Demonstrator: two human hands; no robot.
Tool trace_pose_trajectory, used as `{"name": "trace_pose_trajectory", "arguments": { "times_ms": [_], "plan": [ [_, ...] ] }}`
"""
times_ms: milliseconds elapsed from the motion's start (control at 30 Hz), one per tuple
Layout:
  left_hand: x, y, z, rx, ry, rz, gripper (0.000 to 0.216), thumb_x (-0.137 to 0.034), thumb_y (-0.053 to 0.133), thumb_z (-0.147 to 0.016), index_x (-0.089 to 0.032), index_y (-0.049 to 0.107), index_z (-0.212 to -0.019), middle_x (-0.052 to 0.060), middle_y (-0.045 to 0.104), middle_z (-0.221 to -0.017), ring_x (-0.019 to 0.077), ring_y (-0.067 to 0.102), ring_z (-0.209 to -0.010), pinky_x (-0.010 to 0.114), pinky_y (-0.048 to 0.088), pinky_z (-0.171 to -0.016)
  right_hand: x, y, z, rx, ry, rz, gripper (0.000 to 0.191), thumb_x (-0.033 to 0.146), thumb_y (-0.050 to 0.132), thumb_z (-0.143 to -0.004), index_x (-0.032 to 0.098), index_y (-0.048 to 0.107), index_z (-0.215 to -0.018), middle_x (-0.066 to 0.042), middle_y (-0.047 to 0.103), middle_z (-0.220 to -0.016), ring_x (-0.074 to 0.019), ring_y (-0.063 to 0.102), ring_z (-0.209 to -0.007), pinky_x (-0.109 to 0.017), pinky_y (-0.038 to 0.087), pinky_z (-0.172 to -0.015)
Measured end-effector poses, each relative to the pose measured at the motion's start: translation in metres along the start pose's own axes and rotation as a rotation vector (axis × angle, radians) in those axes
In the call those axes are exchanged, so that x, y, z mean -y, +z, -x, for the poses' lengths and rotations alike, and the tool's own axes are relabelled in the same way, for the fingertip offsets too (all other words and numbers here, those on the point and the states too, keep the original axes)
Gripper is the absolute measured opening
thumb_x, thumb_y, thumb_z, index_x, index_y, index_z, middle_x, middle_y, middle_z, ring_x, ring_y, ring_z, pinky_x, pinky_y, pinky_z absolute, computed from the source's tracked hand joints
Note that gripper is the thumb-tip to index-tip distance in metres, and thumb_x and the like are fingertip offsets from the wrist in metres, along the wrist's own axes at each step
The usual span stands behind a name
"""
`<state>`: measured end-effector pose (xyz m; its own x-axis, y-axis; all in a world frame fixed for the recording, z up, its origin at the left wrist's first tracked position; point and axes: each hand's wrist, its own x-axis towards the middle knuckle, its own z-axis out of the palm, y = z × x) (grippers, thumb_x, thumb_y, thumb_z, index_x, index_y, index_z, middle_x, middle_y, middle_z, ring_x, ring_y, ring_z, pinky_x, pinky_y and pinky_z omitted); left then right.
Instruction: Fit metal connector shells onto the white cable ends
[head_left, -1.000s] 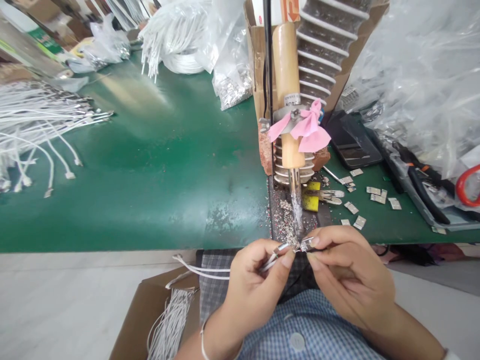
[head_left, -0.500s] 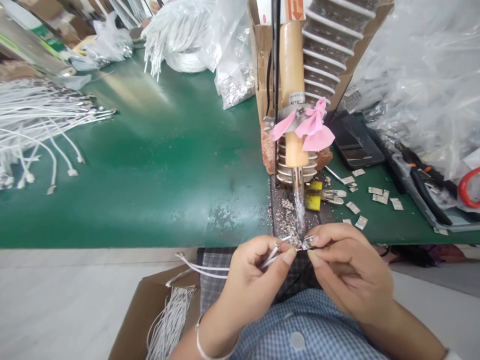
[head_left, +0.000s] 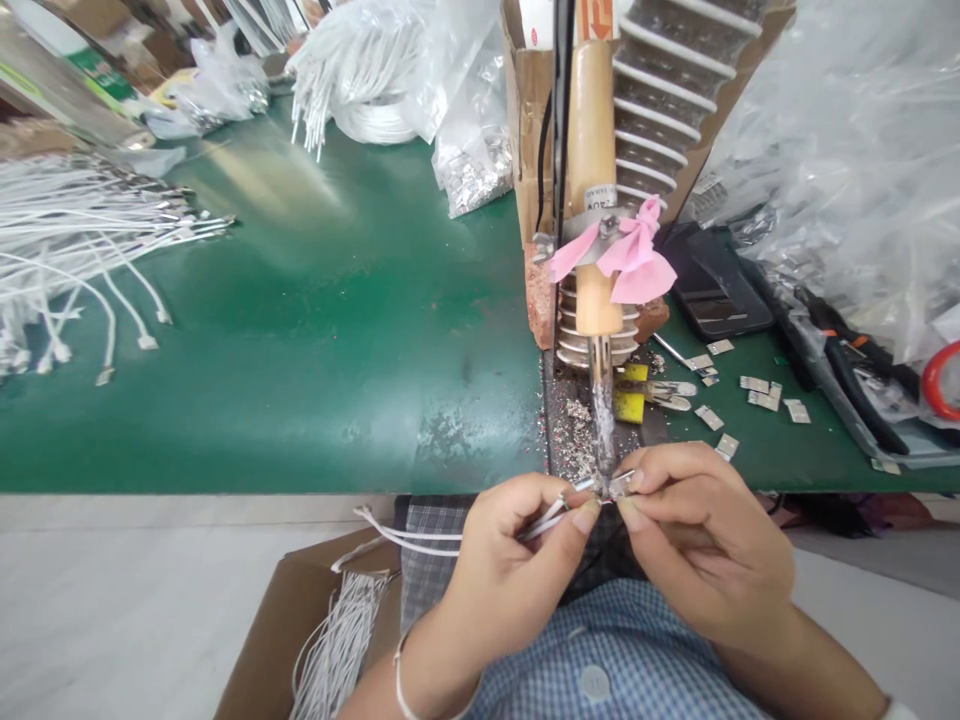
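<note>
A: Head view. We log the left hand (head_left: 517,560) first. Thumb and forefinger are pressed together on the white wires (head_left: 450,541), close to their ends. Agreed?

B: Agreed. The pinch is closed on the wires and the other fingers curl under. The right hand (head_left: 705,540) is pinched the same way, thumb against forefinger, on a small metal clip (head_left: 621,486).

A: Where do we place the pieces?

B: At the near edge of the green table (head_left: 300,350), just in front of our checked shirt. Wire ends and clip meet between the two sets of fingertips, right at the tip of the soldering iron (head_left: 592,200), which is mounted with its tip pointing toward us.

A: Are they touching the tip?

B: Touching or just beside it. With the glare and the solder crumbs, we cannot tell which.

A: Long axis?

B: The wires run left to right, rising slightly toward the clip. Their slack trails off left, above the cardboard box (head_left: 277,640). The clip lies to the right of the wire ends, so the right hand is nearer the clip and the left hand nearer the wires. The iron's shaft crosses that line roughly square.

A: Surroundings?

B: Loose metal tabs (head_left: 757,398) lie to the right of the iron, with a yellow sponge (head_left: 626,402) beside the tip. A pink ribbon (head_left: 630,258) is tied on the handle. A spread of wires (head_left: 75,230) lies at far left.
</note>
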<state>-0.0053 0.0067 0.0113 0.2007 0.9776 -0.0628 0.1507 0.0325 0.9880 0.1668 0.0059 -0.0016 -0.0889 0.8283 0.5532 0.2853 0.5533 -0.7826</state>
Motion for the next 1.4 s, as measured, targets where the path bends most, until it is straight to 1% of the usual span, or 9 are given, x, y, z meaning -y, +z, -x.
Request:
{"name": "trace_pose_trajectory", "arguments": {
  "times_ms": [233,533,667,800,1033,1167,1400],
  "plan": [
    [-0.0014,-0.0008,-0.001,-0.017,0.026,-0.036,0.011,-0.02,0.062,-0.085,-0.016,0.066,-0.076,-0.001,0.062,-0.062,0.0077,0.048,-0.054,0.017,0.042,-0.051,-0.0007,-0.0005,-0.0001,-0.001,0.0,-0.018,0.026,-0.006,0.058,-0.076,0.017,0.058,-0.088,-0.002,0.056,-0.093,-0.015,0.063,-0.086,-0.03,0.055,-0.075],
    [-0.004,-0.0009,-0.0013,-0.006,0.01,-0.046,0.013,-0.023,0.062,-0.085,-0.014,0.065,-0.076,0.0,0.059,-0.061,0.0084,0.047,-0.053,0.019,0.04,-0.05,0.0004,0.0012,-0.0024,-0.016,0.024,-0.022,0.025,-0.005,0.058,-0.075,0.019,0.058,-0.086,-0.002,0.056,-0.089,-0.0164,0.063,-0.083,-0.03,0.055,-0.069],
    [-0.0041,-0.001,-0.0003,0.005,0.009,-0.053,0.014,-0.021,0.061,-0.085,-0.014,0.064,-0.074,-0.001,0.058,-0.06,0.0083,0.046,-0.053,0.019,0.04,-0.05,0.0025,0.0026,-0.0034,-0.017,0.052,-0.036,0.024,-0.004,0.057,-0.076,0.018,0.058,-0.084,-0.001,0.054,-0.088,-0.015,0.061,-0.081,-0.029,0.053,-0.068],
    [-0.0037,-0.0008,0.0002,0.004,0.015,-0.057,0.012,-0.02,0.061,-0.085,-0.014,0.064,-0.075,-0.001,0.057,-0.06,0.008,0.044,-0.052,0.018,0.04,-0.05,0.0026,0.0031,-0.004,0.003,0.058,-0.045,0.024,-0.004,0.058,-0.077,0.018,0.058,-0.086,-0.002,0.053,-0.09,-0.0142,0.059,-0.083,-0.029,0.052,-0.069],
    [-0.0044,0.001,-0.0009,-0.003,0.026,-0.041,0.013,-0.019,0.061,-0.085,-0.015,0.064,-0.074,-0.002,0.058,-0.06,0.0074,0.045,-0.053,0.018,0.039,-0.05,0.0043,0.0018,-0.0057,-0.001,0.072,-0.069,0.023,-0.005,0.056,-0.077,0.018,0.056,-0.083,-0.001,0.052,-0.088,-0.0129,0.059,-0.081,-0.027,0.052,-0.067],
    [-0.0034,0.0011,-0.0012,-0.007,0.013,-0.04,0.011,-0.018,0.062,-0.085,-0.015,0.064,-0.075,-0.001,0.06,-0.062,0.0078,0.047,-0.054,0.018,0.041,-0.05,0.0043,0.0014,-0.0049,0.0,0.086,-0.072,0.023,-0.004,0.057,-0.077,0.019,0.056,-0.083,-0.001,0.053,-0.088,-0.0137,0.06,-0.081,-0.028,0.053,-0.066],
    [-0.0057,0.0006,-0.0015,-0.022,0.054,-0.057,0.012,-0.018,0.062,-0.084,-0.015,0.065,-0.073,-0.002,0.059,-0.059,0.0074,0.047,-0.052,0.017,0.041,-0.049,0.0043,0.0007,-0.0028,-0.001,0.099,-0.068,0.024,-0.002,0.058,-0.077,0.02,0.058,-0.085,-0.002,0.055,-0.085,-0.0161,0.061,-0.079,-0.031,0.054,-0.065]
  ]
}}
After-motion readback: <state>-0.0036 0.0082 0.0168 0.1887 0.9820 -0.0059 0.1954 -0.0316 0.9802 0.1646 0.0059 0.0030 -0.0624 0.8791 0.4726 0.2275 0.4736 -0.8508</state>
